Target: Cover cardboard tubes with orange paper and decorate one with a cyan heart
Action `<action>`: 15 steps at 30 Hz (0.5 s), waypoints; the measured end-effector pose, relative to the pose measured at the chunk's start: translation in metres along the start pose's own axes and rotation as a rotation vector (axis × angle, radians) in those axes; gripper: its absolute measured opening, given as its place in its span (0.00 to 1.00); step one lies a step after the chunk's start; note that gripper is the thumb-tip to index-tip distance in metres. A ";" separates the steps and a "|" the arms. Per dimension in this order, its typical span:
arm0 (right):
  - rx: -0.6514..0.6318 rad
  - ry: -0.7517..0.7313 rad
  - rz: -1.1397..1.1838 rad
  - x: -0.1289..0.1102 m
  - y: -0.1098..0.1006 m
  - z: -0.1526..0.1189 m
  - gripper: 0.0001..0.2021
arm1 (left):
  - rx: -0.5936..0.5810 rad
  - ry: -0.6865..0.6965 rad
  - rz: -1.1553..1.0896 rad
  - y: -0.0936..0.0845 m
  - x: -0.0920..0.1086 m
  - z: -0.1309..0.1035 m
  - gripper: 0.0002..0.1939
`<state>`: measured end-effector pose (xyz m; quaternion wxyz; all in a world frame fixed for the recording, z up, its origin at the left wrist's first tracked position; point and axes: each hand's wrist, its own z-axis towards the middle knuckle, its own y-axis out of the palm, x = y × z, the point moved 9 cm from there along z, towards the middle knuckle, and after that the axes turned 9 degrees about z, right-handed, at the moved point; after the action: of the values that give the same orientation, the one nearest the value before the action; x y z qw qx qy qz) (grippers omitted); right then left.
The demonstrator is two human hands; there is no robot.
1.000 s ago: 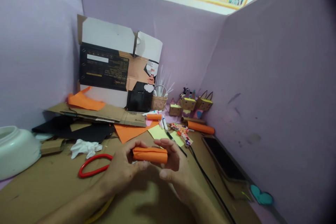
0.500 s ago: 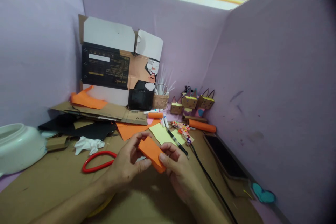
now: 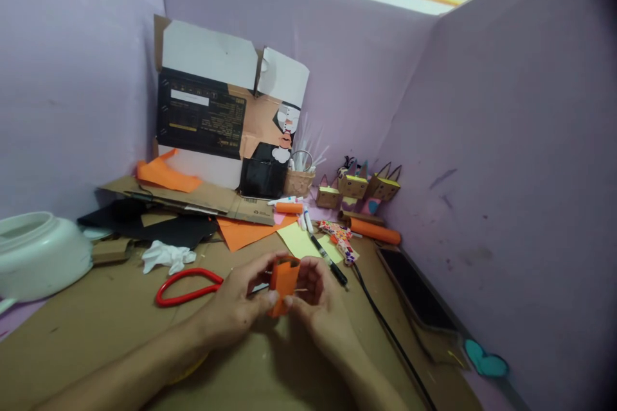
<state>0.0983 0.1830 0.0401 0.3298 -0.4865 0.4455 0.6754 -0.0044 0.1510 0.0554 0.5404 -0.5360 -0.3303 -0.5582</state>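
I find the orange paper tube (image 3: 284, 284) turned from slanted to upright, open end up; I judge its hollow now easier to reach. Left hand (image 3: 241, 302) and right hand (image 3: 319, 308) both grasp it above the desk (image 3: 116, 314), a red handle (image 3: 166, 302) beside the left.

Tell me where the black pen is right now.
In the head view, the black pen lies just right of centre, beyond the right hand and beside the patterned glue gun.

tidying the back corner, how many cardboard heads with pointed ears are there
3: a small head right of the basket, a middle head beside it, and a right-hand head. Another may be hidden behind the middle head.
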 end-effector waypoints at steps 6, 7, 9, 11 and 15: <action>0.026 0.026 0.052 0.003 -0.006 -0.001 0.24 | 0.005 -0.095 -0.075 0.010 -0.003 0.003 0.22; 0.053 0.012 0.049 0.001 -0.010 0.000 0.25 | 0.025 -0.114 -0.036 0.008 -0.004 0.003 0.20; 0.117 -0.053 0.015 -0.006 -0.019 0.000 0.26 | 0.070 -0.135 0.058 0.002 -0.006 0.003 0.19; 0.157 -0.123 -0.029 -0.015 -0.027 0.000 0.21 | 0.150 -0.155 0.204 -0.010 -0.006 0.001 0.20; 0.154 -0.099 -0.015 -0.016 -0.034 0.004 0.15 | 0.246 -0.121 0.470 -0.025 0.005 -0.002 0.18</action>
<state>0.1315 0.1994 0.0458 0.3930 -0.4288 0.4757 0.6599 -0.0284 0.1524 0.0654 0.6955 -0.5605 -0.2938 -0.3403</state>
